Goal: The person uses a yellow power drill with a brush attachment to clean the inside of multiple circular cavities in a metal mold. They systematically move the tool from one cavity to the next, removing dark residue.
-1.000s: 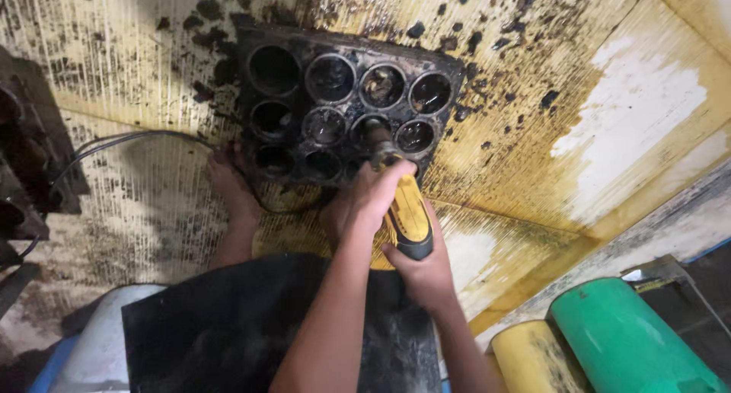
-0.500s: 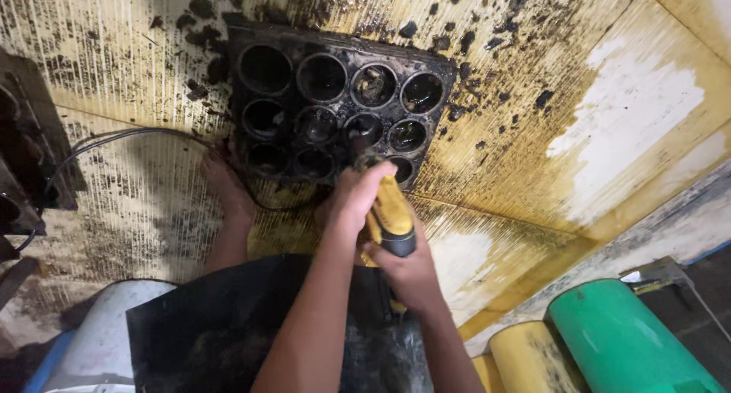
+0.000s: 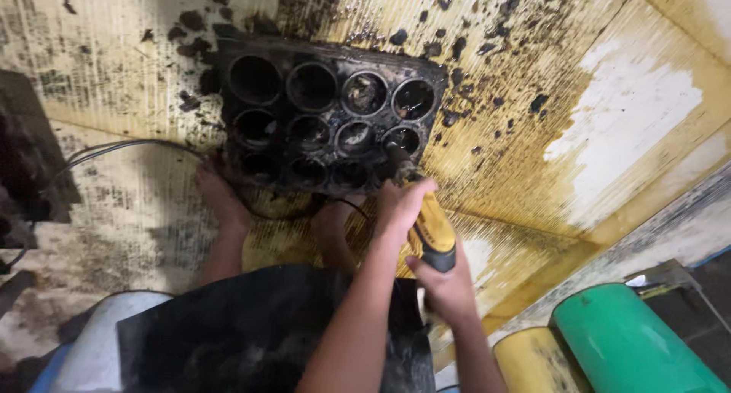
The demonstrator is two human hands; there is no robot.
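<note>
**Figure. Two-handed work with a tool at a cavity block, head view.**

- The stained yellow sheet [image 3: 533, 119] underlies everything and is spattered with black flakes beyond the grip.
- The black block of round cavities [image 3: 327, 119] lies just ahead of the grip and to its left, three rows of four.
- What seems to be a bare foot [image 3: 221, 202] touches its near left corner.
- A black lap cloth [image 3: 251, 332] lies behind the grip.
- A green cylinder [image 3: 632, 340] and a yellow cylinder [image 3: 533, 362] stand well apart to its right rear.
- The yellow-and-black handled tool [image 3: 430, 237] slants forward, its tip at the near right cavity [image 3: 400, 140].
- The left hand [image 3: 400, 206] is wrapped tight round the tool's front.
- The right hand [image 3: 449, 286] is clenched on the tool's dark rear end.

Judged step: the tool is being worked at one cavity's rim. The next move calls for a steady two-handed hold with the block braced against sliding.
</note>
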